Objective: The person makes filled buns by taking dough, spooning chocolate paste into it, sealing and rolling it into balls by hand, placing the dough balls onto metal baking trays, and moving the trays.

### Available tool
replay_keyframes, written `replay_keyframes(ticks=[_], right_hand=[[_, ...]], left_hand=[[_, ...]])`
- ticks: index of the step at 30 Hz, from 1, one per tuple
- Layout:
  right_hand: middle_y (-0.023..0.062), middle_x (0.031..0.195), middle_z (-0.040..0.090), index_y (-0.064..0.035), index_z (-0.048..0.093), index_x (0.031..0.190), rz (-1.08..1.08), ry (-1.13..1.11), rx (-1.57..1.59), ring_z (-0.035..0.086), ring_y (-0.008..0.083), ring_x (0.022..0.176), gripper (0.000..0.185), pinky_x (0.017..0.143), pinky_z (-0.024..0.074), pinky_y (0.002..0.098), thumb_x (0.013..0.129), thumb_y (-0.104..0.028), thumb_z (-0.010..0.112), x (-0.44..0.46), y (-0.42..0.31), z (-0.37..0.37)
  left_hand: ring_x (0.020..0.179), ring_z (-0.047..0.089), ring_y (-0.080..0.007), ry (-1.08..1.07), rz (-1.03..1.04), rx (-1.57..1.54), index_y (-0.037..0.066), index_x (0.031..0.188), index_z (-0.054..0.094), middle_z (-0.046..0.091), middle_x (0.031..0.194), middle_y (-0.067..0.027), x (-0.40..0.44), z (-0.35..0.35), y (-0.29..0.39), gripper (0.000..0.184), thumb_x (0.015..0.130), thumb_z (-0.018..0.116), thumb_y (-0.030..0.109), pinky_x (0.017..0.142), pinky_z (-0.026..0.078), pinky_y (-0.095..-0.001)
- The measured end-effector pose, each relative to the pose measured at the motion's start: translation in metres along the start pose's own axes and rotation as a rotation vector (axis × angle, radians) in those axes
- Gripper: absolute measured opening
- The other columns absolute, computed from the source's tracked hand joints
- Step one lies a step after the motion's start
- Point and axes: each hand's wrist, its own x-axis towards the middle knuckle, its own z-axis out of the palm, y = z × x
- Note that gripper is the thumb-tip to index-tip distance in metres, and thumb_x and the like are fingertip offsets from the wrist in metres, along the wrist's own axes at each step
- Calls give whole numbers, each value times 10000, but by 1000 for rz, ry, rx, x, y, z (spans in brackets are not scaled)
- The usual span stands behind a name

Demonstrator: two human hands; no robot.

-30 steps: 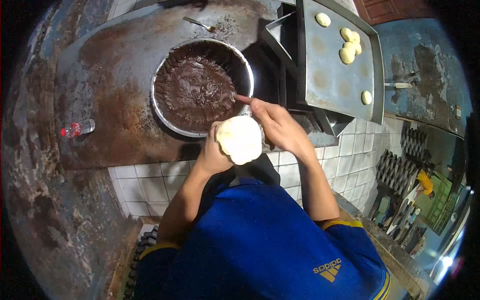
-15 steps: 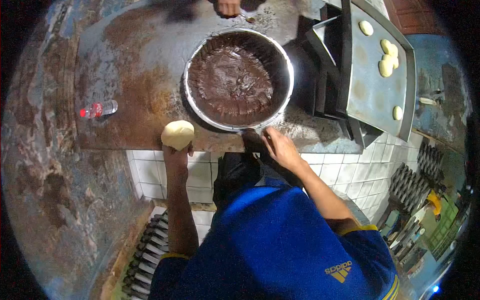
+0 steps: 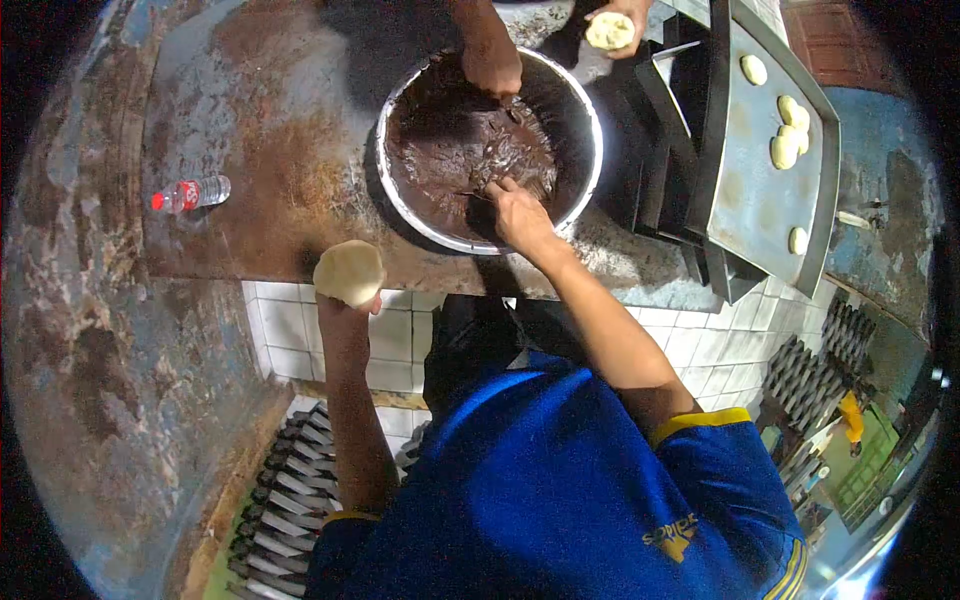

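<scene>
A flattened round of pale dough [image 3: 349,273] rests on my left hand [image 3: 338,312] at the table's near edge. The dough hides most of that palm; a fingertip shows at its right side. My right hand [image 3: 522,218] reaches into a large round metal basin [image 3: 386,180] of thick dark brown filling [image 3: 440,165]. Its fingers are closed low against the filling, perhaps round a thin dark tool that I cannot make out. Across the basin, a co-worker's hand [image 3: 492,70] also dips into the filling. That person's other hand [image 3: 628,40] holds a dough round [image 3: 609,32].
On the right, a metal tray [image 3: 745,190] with several pale dough balls [image 3: 785,152] sits tilted on stacked dark trays [image 3: 665,190]. A plastic bottle with a red cap [image 3: 192,194] lies on the worn table [image 3: 255,110] at left.
My right hand has moved from the basin's near rim into the filling. The co-worker's hand has come forward into the basin, and their other hand with dough has appeared. My left hand stays nearly still.
</scene>
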Motion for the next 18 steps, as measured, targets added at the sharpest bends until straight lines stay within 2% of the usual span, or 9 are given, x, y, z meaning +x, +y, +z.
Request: replay_keyframes(ticks=[2, 4, 6, 7, 9, 11, 14, 16, 18], right_hand=[[264, 1285, 645, -25, 637, 1348, 28, -20, 13, 676, 425, 1144, 411, 988, 562, 488, 989, -74, 442, 0, 0, 5], [274, 1222, 667, -25, 643, 1339, -25, -19, 15, 679, 436, 1133, 430, 979, 558, 498, 937, -72, 499, 4, 11, 18], [284, 1158, 688, -25, 650, 1329, -78, -15, 16, 681, 446, 1121, 457, 970, 553, 508, 885, -71, 556, 11, 20, 23], [281, 1149, 700, -30, 661, 1322, -23, -130, 12, 686, 440, 1117, 457, 973, 553, 510, 878, -89, 566, 14, 21, 21], [279, 1140, 711, -36, 672, 1314, 32, -244, 8, 691, 433, 1113, 458, 977, 552, 512, 872, -108, 576, 20, 27, 22], [292, 1135, 719, 60, 686, 1190, -22, -288, 12, 692, 456, 1119, 410, 1001, 548, 525, 960, -228, 507, 23, 39, 26], [303, 1197, 705, 39, 708, 1160, 22, -508, 142, 682, 476, 1112, 421, 1008, 541, 508, 945, -274, 526, 36, 56, 23], [237, 1222, 732, -3, 732, 1170, -376, -682, -214, 703, 393, 1118, 392, 1011, 543, 422, 943, -276, 567, 39, 36, -32], [135, 1200, 755, -59, 745, 1222, 57, -734, 689, 688, 262, 1137, 335, 1023, 520, 349, 972, -224, 595, 14, -1, -77]], left_hand=[[862, 655, -150, 27, 30, 19, 26, 1328, 588, 695, 1098, -64, 0, -1, -7, 538, 829, 789, 4, 763, 527, -293], [924, 688, -172, 55, 64, 39, 21, 1324, 598, 710, 1123, -76, 0, 2, -7, 549, 823, 822, 17, 819, 553, -310], [785, 632, -150, 78, 205, 312, 32, 1239, 632, 696, 1032, -39, -2, 8, 4, 494, 833, 887, 150, 705, 525, -316], [738, 613, -143, 88, 253, 402, 36, 1211, 644, 691, 1002, -27, -3, 11, 10, 486, 836, 908, 195, 667, 516, -318], [1026, 721, -206, 50, 110, 422, 10, 1223, 672, 749, 1139, -104, -4, 16, 20, 487, 805, 909, 85, 923, 561, -357], [1015, 727, -209, 45, 208, 472, 9, 1210, 680, 757, 1119, -106, -4, 18, 21, 462, 810, 901, 77, 919, 561, -356], [995, 737, -215, -1, 331, 519, 9, 1193, 691, 767, 1093, -111, 0, 17, 20, 437, 813, 896, 76, 913, 563, -357], [987, 740, -217, -42, 359, 517, 10, 1189, 695, 770, 1087, -115, 4, 15, 17, 435, 812, 899, 83, 911, 564, -358], [1010, 740, -207, -69, 402, 474, 13, 1196, 696, 770, 1121, -117, 11, 13, 10, 466, 788, 909, 90, 914, 562, -356]])
